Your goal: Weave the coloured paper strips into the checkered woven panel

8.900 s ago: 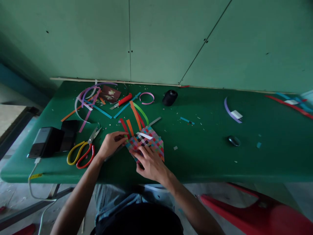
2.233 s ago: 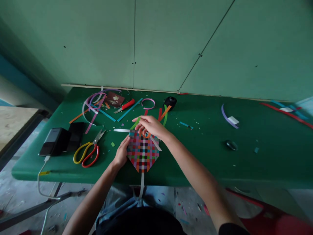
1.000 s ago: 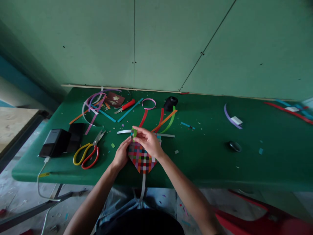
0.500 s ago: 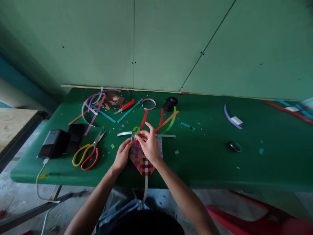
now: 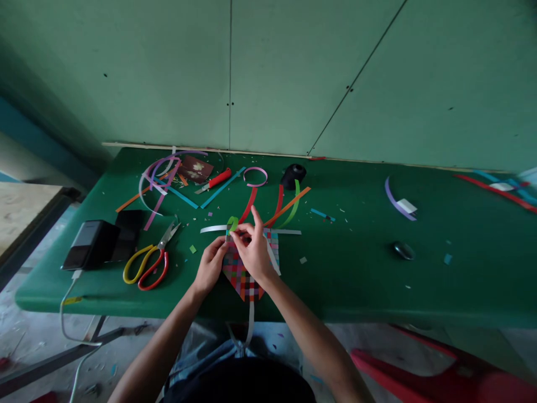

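Note:
A woven piece of multicoloured strips (image 5: 247, 282), pointed at its near end, lies at the table's front edge. Its left upper edge is gripped by my left hand (image 5: 211, 265), whose fingers are closed on it. My right hand (image 5: 257, 257) pinches a bright green strip (image 5: 232, 223) that curls over at the piece's upper left corner; the index finger points up. Red strips (image 5: 280, 196), an orange strip (image 5: 296, 200) and a longer green strip (image 5: 296, 204) stick out from the far edge. A white strip (image 5: 273, 256) shows beside my right wrist.
Left of the weaving lie scissors (image 5: 161, 243) with yellow and red handles and a black device (image 5: 90, 240) on a cable. Behind are a red utility knife (image 5: 218, 179), loose strips (image 5: 168, 173) and a black spool-like object (image 5: 292, 176). A dark oval object (image 5: 403, 250) lies to the right.
The green strip's loop at the corner has bent flatter under my right fingers. A white strip now stands out to the right of my right hand. My left hand stays in place.

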{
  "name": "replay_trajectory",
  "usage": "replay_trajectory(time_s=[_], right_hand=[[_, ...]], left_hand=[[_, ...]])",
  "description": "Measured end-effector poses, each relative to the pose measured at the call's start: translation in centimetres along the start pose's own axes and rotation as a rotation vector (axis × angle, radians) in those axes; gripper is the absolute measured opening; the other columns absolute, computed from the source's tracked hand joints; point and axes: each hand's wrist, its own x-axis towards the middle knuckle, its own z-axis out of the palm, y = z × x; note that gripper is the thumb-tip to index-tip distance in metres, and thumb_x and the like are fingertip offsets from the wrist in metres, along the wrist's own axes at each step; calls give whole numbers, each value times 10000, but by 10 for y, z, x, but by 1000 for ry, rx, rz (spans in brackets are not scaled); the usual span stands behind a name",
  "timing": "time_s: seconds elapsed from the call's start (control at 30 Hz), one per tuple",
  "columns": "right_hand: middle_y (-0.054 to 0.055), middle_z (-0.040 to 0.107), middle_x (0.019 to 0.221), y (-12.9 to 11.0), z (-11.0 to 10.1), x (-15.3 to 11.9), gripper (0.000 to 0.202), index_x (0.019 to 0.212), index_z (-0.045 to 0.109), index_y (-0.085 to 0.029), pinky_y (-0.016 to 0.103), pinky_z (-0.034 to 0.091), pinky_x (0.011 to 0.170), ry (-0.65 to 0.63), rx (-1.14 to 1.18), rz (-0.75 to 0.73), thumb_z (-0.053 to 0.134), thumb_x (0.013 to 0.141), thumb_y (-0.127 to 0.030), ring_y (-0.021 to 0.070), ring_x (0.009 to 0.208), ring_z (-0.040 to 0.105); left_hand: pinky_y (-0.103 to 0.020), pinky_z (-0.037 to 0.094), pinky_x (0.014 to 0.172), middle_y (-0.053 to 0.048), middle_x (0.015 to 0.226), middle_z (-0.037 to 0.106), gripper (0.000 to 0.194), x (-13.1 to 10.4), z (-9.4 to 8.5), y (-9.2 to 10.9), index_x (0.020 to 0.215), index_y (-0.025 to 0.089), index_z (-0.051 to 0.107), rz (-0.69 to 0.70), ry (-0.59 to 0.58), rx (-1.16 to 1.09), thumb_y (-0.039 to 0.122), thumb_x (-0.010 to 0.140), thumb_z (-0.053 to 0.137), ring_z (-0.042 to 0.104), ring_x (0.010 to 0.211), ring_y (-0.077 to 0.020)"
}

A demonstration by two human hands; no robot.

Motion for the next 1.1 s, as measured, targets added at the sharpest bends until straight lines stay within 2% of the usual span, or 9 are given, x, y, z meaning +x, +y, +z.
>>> replay_trajectory(time_s=[0.13,0.3,0.57,0.67,0.83,0.97,1.1], right_hand=[[73,755,1055,8,2,-1,745,1669,212,-246,357,633,805,0,-95,-99,600,1036,-311,204,881,725],[71,756,1052,16,5,-2,712,1664,227,-249,343,635,750,79,-165,-206,589,1052,-297,196,843,720],[76,762,1057,22,7,-3,723,1676,197,-266,387,651,782,95,-301,-347,583,1064,-251,223,875,744],[83,766,1076,24,7,-4,696,1666,233,-264,403,654,808,117,-346,-396,581,1064,-235,233,902,748],[83,769,1067,28,8,-4,633,1621,316,-257,416,653,839,111,-333,-393,594,1052,-231,241,935,754],[61,766,1026,28,7,-4,635,1613,298,-268,413,650,824,88,-295,-402,592,1052,-234,229,882,754],[60,769,1013,28,8,-4,654,1609,293,-259,406,644,776,133,-320,-441,611,1038,-218,221,810,737]], left_hand=[[-278,515,973,-32,1196,780,381,1,-1,-2,1224,236,768,23,-15,27,494,959,676,696,1088,-241],[-298,512,970,-44,1222,773,405,2,-4,-4,1258,220,755,61,-65,78,500,993,633,694,1083,-243],[-334,510,1006,-60,1222,772,392,2,-4,-3,1250,212,767,78,-93,57,481,1000,632,696,1090,-256],[-329,510,995,-62,1186,780,377,3,-4,-3,1213,203,782,90,-95,60,477,997,640,694,1062,-248],[-299,517,905,-54,1107,785,352,1,-5,0,1153,192,799,127,-104,114,471,997,649,681,996,-229],[-303,509,934,-51,1109,778,340,1,-4,3,1110,191,804,152,-96,116,469,1003,640,671,1008,-225],[-312,515,927,-60,1102,776,353,1,-3,5,1081,183,807,167,-105,130,479,1005,628,668,1001,-231]])
